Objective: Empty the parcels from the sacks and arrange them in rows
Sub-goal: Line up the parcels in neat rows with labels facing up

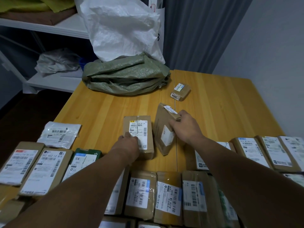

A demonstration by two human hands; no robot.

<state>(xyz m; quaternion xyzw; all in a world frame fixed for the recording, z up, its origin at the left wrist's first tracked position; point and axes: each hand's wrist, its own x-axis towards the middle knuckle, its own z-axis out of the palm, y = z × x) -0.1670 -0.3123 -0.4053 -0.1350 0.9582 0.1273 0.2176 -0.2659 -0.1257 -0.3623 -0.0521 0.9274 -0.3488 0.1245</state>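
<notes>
- The left hand point(130, 142) holds the near end of a flat parcel point(139, 129). The thumb lies on its white label, and the other fingers are hidden at the box's edge.
- This flat parcel lies label up on the wooden table point(102, 109), near the middle and just beyond the nearest rows.
- The right hand point(185, 127) grips a tilted parcel point(162, 137) with curled fingers over its upper right edge. The box stands on one long side and leans to the left.
- The two held boxes are just beside each other, and I cannot tell if they touch.
- A small parcel point(180, 91) marked 3004 lies alone farther away, apart from both hands.
- The green sack point(126, 76) lies crumpled and flat at the far edge of the table. The white sack point(125, 30) stands behind it, taller and wrinkled.
- The rows of parcels point(167, 196) fill the near side – brown boxes side by side with labels up, partly under the forearms.
- A clear plastic mailer point(60, 134) lies at the left, beyond the left row.
- A white shelf point(49, 27) stands at the left of the table.
</notes>
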